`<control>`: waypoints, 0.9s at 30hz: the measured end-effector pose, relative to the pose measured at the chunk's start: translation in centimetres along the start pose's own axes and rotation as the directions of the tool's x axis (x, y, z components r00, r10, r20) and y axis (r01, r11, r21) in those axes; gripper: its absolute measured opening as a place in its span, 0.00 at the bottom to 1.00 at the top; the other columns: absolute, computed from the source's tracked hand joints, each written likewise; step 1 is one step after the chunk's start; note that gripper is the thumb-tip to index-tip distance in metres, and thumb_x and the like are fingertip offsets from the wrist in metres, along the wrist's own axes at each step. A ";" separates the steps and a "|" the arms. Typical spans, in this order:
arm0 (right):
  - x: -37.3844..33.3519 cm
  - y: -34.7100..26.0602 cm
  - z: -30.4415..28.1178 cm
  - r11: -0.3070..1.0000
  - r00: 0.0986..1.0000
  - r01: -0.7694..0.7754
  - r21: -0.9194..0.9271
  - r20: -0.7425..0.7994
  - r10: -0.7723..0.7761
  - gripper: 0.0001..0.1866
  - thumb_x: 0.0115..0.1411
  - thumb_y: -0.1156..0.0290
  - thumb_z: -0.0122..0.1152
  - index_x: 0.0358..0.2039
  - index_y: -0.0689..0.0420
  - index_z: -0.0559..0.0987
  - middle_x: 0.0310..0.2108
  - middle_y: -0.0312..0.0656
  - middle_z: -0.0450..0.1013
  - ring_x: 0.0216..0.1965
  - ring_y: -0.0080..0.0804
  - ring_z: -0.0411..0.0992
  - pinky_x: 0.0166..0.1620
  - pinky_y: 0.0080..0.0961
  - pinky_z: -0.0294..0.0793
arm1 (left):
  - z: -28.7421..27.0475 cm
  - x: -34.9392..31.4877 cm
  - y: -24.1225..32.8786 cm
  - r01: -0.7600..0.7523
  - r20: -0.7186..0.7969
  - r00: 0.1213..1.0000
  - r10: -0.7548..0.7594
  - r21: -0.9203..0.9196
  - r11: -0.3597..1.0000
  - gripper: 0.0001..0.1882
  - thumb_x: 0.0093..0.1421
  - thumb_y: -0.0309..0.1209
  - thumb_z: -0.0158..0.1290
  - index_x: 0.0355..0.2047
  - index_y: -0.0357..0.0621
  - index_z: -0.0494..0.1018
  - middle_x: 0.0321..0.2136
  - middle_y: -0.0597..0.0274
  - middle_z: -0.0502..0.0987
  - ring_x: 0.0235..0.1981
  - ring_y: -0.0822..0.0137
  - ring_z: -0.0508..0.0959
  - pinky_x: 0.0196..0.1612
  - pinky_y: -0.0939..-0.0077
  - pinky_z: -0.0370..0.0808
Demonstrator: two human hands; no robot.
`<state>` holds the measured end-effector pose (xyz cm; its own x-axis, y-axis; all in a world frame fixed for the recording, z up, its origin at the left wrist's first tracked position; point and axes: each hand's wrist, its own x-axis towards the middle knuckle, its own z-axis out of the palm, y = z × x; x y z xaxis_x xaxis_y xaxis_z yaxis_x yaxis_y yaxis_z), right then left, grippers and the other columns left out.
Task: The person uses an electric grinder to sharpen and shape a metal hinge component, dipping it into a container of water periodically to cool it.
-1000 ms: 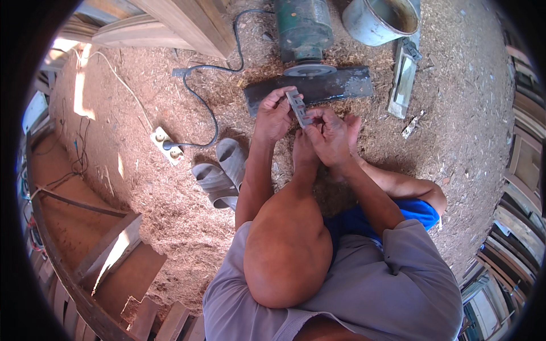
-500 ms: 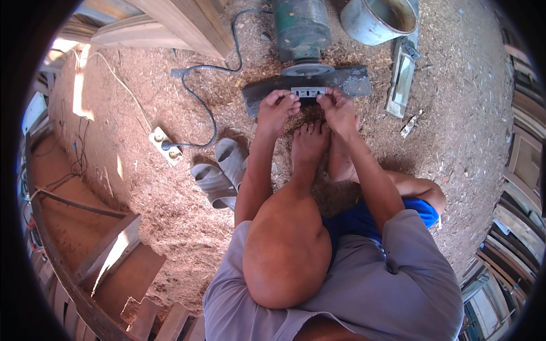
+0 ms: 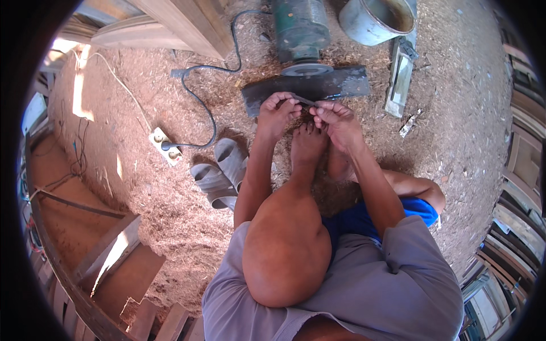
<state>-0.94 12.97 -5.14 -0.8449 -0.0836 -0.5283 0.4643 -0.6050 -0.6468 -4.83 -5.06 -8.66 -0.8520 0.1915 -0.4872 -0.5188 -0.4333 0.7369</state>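
A planer blade [image 3: 305,101], a small slotted metal plate, is turned nearly edge-on between my two hands. My left hand [image 3: 278,113] pinches its left end and my right hand [image 3: 336,118] pinches its right end. Just beyond it stands a green electric motor [image 3: 300,34] with a round grinding wheel [image 3: 307,70] on its near end. Beneath the wheel lies a dark, curved sheet [image 3: 341,84] with wet-looking patches. The blade is apart from the wheel, over the near side of the sheet.
A pale metal bucket [image 3: 369,25] stands right of the motor, beside a long narrow board [image 3: 401,79]. On the left, a black cord [image 3: 199,67] runs to a power strip [image 3: 165,146]. Grey sandals [image 3: 219,173] lie near my left forearm. Wood shavings cover the ground.
The planer blade has tipped from showing its slotted face to nearly edge-on. My right hand has rolled and shifted slightly nearer to me, and both hands keep their pinch.
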 end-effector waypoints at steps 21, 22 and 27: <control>-7.6 -2.7 1.6 0.886 0.914 0.403 -0.229 0.148 -0.377 0.12 0.53 0.88 0.59 0.36 0.59 0.72 0.32 0.34 0.71 0.34 0.19 0.71 0.41 0.17 0.73 | 8.7 -6.0 5.3 -0.226 0.393 0.899 0.193 0.041 0.973 0.17 0.58 0.15 0.49 0.49 0.33 0.68 0.38 0.56 0.76 0.38 0.71 0.77 0.41 0.76 0.77; -8.1 -2.9 1.9 0.909 0.919 0.387 -0.156 0.138 -0.368 0.12 0.53 0.88 0.59 0.36 0.59 0.72 0.32 0.34 0.72 0.34 0.19 0.71 0.41 0.17 0.73 | 8.9 -6.3 5.5 -0.320 0.430 0.869 0.244 0.113 0.941 0.21 0.58 0.14 0.48 0.52 0.33 0.67 0.41 0.56 0.76 0.41 0.71 0.77 0.45 0.77 0.75; -9.2 -3.9 3.1 0.896 0.890 0.444 0.014 0.111 -0.443 0.12 0.54 0.88 0.58 0.36 0.58 0.72 0.32 0.34 0.72 0.35 0.20 0.72 0.42 0.19 0.75 | 9.9 -8.5 7.5 -0.391 0.588 0.780 0.215 0.189 0.901 0.31 0.55 0.12 0.48 0.61 0.37 0.59 0.49 0.54 0.73 0.49 0.68 0.73 0.53 0.71 0.69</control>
<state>4.19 13.62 3.90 -0.9868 0.1061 -0.1224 0.0366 -0.5902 -0.8064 -2.14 -1.21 5.67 -0.8171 0.5740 0.0538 -0.1479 -0.2989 0.9428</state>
